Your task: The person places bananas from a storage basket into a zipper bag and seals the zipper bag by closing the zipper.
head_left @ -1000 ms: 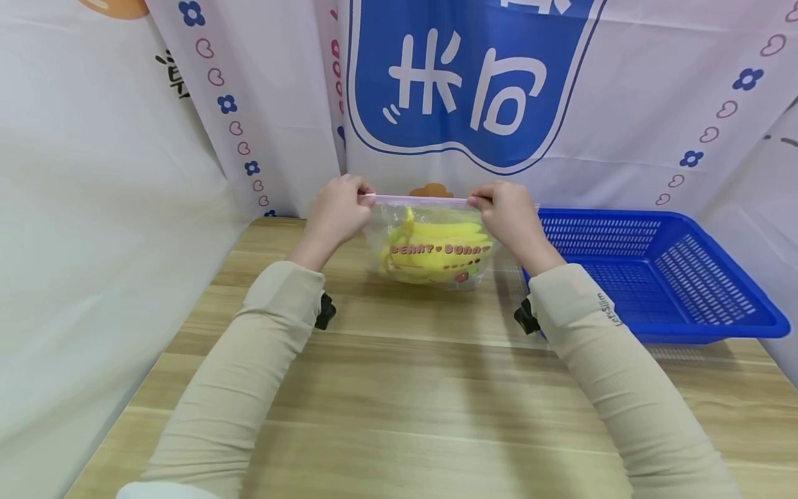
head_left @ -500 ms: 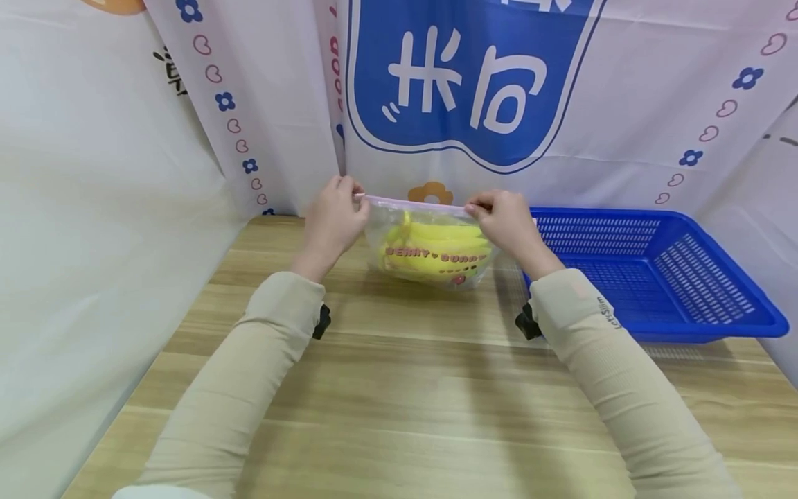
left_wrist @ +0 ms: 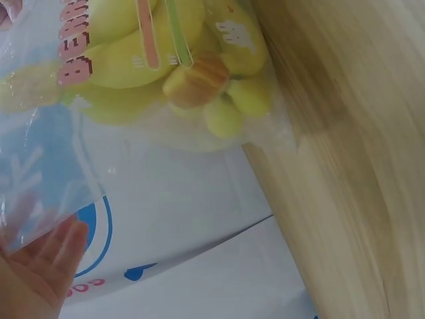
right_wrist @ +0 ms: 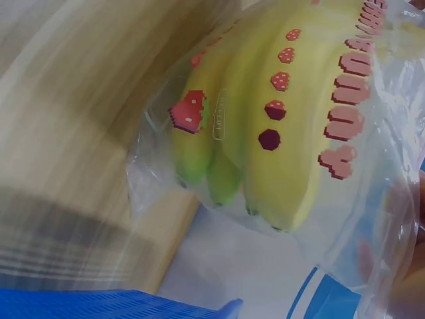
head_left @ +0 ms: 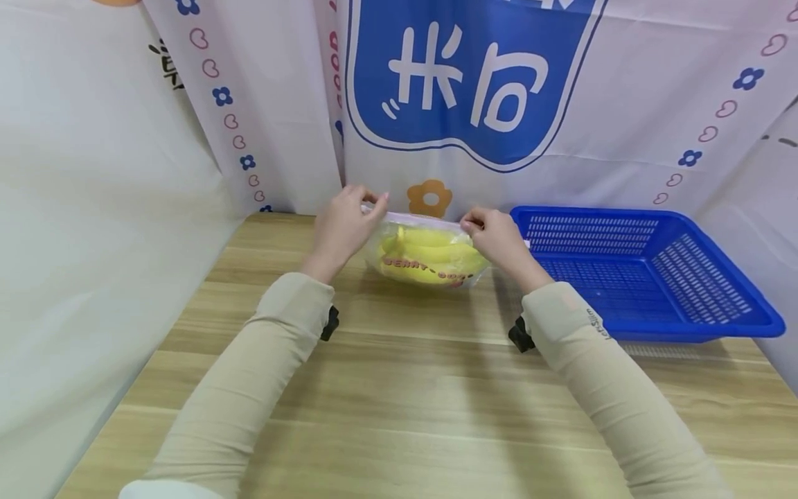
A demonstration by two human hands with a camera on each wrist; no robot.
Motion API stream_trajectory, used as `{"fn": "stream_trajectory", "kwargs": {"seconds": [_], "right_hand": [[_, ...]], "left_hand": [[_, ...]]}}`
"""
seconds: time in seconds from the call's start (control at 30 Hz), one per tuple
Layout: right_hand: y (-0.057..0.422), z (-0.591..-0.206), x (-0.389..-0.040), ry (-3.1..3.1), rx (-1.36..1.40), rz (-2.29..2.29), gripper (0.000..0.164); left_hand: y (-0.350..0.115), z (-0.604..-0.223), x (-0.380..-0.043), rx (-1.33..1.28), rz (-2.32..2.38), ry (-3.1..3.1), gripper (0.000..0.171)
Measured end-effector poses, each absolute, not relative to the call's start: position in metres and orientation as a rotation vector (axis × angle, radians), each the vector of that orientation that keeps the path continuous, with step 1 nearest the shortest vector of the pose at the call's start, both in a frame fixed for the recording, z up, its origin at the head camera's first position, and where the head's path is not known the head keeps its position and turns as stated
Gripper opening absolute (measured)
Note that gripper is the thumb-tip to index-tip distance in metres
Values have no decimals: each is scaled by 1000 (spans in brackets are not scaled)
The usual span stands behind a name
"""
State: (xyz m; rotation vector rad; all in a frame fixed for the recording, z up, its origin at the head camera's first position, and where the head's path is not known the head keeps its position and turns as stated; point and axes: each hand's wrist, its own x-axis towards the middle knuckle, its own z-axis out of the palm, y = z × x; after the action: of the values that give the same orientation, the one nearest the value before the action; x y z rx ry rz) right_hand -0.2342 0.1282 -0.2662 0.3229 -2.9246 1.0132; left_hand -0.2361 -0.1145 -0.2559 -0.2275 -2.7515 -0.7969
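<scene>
A clear zip bag (head_left: 405, 263) with a pink strip along its top stands at the far side of the table. Yellow bananas (head_left: 430, 239) fill it, several side by side. My left hand (head_left: 343, 229) pinches the strip near its left end, thumb and forefinger meeting at the edge. Near the right end, my right hand (head_left: 499, 239) pinches the same strip with curled fingers. The left wrist view shows the banana stems (left_wrist: 226, 116) through the plastic, with my fingers (left_wrist: 63, 256) at the bag's edge. Green-tinged banana tips (right_wrist: 222, 183) show in the right wrist view.
A blue plastic basket (head_left: 692, 331) with slotted walls stands to the right, close to my right forearm. Behind the wooden table (head_left: 399, 402) hangs a white printed cloth (head_left: 287, 138) with a blue emblem. Another pale cloth (head_left: 112, 208) drops along the left side.
The bag's top has come down and its front leans more. My left hand has slid right along the strip and lower. The right hand has also sunk, with its pinch kept.
</scene>
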Motion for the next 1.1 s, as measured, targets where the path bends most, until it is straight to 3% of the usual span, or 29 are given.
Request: {"fn": "stream_trajectory", "kwargs": {"seconds": [0.3,0.5,0.6,0.83,1.1], "right_hand": [[130,-280,-234,-2935,234,935,33],[139,-290,-232,-3157,72,886,73],[144,-299,-232,-3277,81,971,82],[146,-332,-225,-3297,187,1308,80],[138,-351,-219,-3156,236,1343,77]], "left_hand": [[-115,-272,-238,-266,-774,-2837,48],[-115,-282,-239,-251,-770,-2967,54],[-118,-289,-240,-262,-797,-3024,58],[-120,-319,-242,-410,-965,-3109,72],[-119,-344,-238,-351,-1204,-3191,93]]}}
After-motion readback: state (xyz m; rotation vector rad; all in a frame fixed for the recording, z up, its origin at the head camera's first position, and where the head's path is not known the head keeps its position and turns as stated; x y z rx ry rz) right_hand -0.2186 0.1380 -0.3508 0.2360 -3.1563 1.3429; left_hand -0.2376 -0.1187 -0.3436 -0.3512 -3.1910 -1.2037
